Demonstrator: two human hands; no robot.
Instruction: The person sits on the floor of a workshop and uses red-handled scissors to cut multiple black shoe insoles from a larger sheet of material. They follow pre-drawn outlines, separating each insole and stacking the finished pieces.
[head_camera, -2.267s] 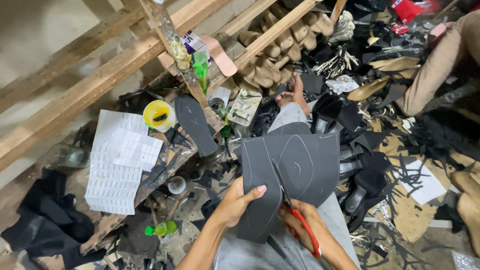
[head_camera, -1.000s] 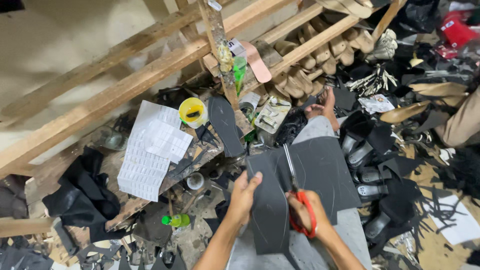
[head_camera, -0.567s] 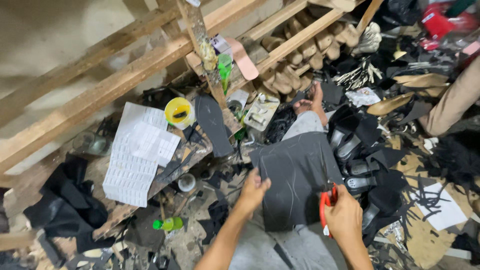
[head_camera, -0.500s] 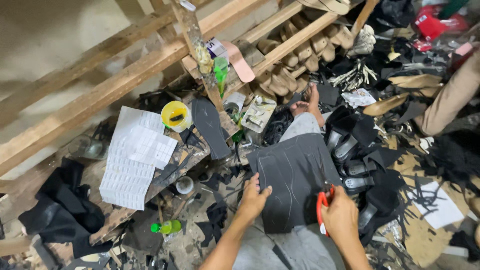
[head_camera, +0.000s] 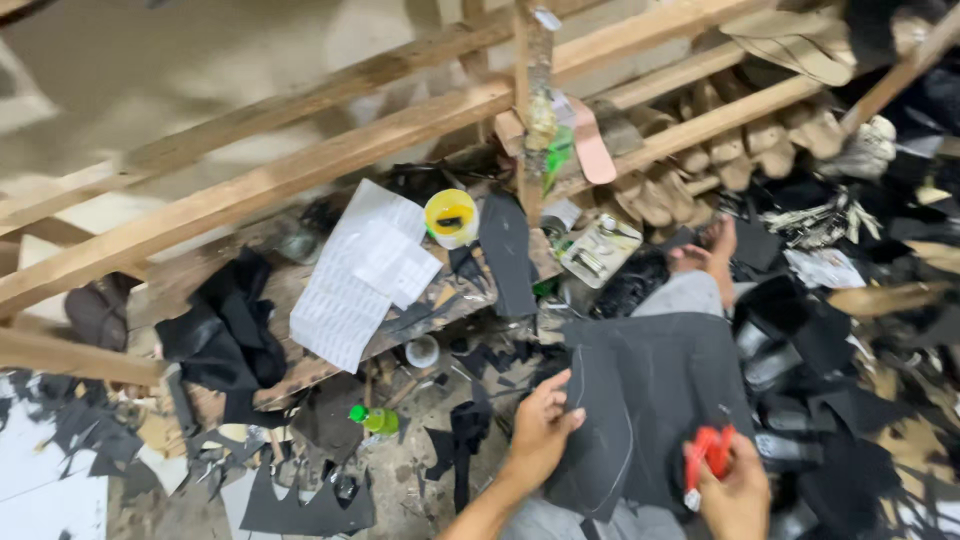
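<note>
Sheet (head_camera: 650, 390), lower right, pinched by left hand (head_camera: 540, 430); scissors (head_camera: 705, 455) gripped in right hand (head_camera: 735, 490). Could slip off knee, being loosely held.

Cluttered workshop floor, wooden beams (head_camera: 300, 175) overhead.
White paper sheets (head_camera: 355, 275) beside yellow cup (head_camera: 451, 216); green bottle (head_camera: 375, 420) lower down, black scraps (head_camera: 225, 330) left.

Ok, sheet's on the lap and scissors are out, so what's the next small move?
Probably bring the red-handled scissors in the right hand across to the drawn line on the black sheet: the left hand pins its edge, and the blades sit off to the side.
</note>
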